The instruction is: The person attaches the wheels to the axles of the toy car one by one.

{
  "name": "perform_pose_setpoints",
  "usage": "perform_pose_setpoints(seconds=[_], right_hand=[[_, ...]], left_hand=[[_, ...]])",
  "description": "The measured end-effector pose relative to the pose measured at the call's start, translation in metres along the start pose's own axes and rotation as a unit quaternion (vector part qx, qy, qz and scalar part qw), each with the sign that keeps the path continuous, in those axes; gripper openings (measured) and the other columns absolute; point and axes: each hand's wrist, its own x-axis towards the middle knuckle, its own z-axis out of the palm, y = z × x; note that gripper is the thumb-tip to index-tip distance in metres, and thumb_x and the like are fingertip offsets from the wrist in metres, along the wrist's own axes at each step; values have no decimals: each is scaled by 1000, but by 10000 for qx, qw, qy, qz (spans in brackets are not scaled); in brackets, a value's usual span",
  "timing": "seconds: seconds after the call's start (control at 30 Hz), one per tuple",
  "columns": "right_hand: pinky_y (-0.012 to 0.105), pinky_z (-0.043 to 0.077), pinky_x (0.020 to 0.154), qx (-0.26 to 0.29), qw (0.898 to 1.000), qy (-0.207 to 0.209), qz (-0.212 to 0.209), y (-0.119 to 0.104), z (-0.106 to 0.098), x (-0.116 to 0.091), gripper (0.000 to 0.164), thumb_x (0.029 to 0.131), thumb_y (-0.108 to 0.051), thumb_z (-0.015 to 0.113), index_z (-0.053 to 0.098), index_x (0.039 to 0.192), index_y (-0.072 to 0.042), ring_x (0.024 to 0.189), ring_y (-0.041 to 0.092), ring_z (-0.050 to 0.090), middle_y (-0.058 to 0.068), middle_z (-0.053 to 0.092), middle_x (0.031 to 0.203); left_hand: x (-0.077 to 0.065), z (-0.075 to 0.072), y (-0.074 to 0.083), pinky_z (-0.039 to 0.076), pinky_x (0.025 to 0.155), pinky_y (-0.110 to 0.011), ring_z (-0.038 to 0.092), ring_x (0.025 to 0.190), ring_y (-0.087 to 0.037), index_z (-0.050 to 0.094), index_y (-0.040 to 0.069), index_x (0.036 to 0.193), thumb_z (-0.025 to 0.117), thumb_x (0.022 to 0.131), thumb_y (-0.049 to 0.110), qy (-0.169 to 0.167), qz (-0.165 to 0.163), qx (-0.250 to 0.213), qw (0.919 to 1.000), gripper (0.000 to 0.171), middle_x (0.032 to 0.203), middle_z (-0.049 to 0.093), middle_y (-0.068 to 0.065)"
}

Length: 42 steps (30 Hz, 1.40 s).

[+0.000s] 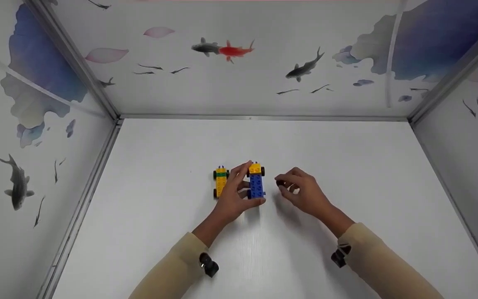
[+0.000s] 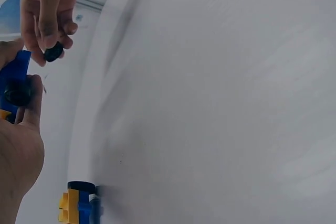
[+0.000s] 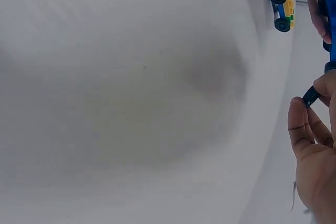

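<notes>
A blue toy car [image 1: 256, 185] with a yellow block at its far end is held in my left hand [image 1: 232, 198], fingers along its left side and thumb at its near end. Black wheels show on the car, while a small blue axle stub juts bare from its near right corner. Just to the right, my right hand [image 1: 306, 193] pinches a small black wheel [image 2: 53, 52] between thumb and fingertips, apart from the car. In the right wrist view this wheel [image 3: 311, 96] is seen nearly edge-on.
A second toy car [image 1: 221, 182], yellow with a green band and black wheels, stands on the white table [image 1: 172, 153] just left of my left hand. Panels with painted fish [image 1: 235, 50] enclose the table at the back and both sides.
</notes>
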Motion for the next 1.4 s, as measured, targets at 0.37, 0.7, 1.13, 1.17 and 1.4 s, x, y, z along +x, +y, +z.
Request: perform_pose_setpoints(seconds=[0.37, 0.7, 1.13, 1.17, 1.4], right_hand=[[31, 67, 97, 1245, 9911, -440, -156, -22, 2, -1, 27, 101, -10, 81, 78, 128, -13, 107, 18, 79, 4, 75, 121], [35, 66, 100, 1281, 9897, -635, -8, -27, 4, -1, 31, 100, -10, 82, 80, 130, -14, 114, 21, 79, 4, 75, 122], [33, 66, 98, 1479, 9873, -577, -63, -29, 6, -5, 33, 96, -1, 85, 85, 125, -17, 108, 21, 78, 4, 76, 113], [33, 66, 98, 1493, 9872, -560, -70, -29, 7, -5, 33, 96, -1, 85, 85, 124, -17, 108, 21, 78, 4, 76, 112], [34, 67, 96, 1518, 9876, -404, -33, -29, 8, -5, 32, 94, -1, 86, 86, 122, -17, 107, 20, 78, 4, 77, 109]], left_hand=[[3, 1, -2, 56, 119, -45, 65, 137, -25, 29, 60, 168, 96, 88, 24, 64, -45, 72, 9999, 111, 179, 26, 3], [1, -1, -2, 57, 117, -41, 65, 140, -26, 30, 55, 170, 96, 88, 26, 73, 39, 41, 10000, 109, 178, 24, 8], [-1, 0, -3, 61, 112, -38, 66, 121, -23, 44, 61, 161, 97, 87, 24, -27, 366, 34, 9993, 98, 172, 27, 9], [-1, 0, -3, 61, 111, -38, 67, 121, -24, 46, 60, 159, 97, 87, 23, -23, 381, -28, 9993, 96, 171, 28, 9], [0, 1, -5, 63, 109, -41, 68, 121, -30, 54, 47, 156, 98, 84, 19, 29, 415, -440, 9982, 89, 164, 33, 4]])
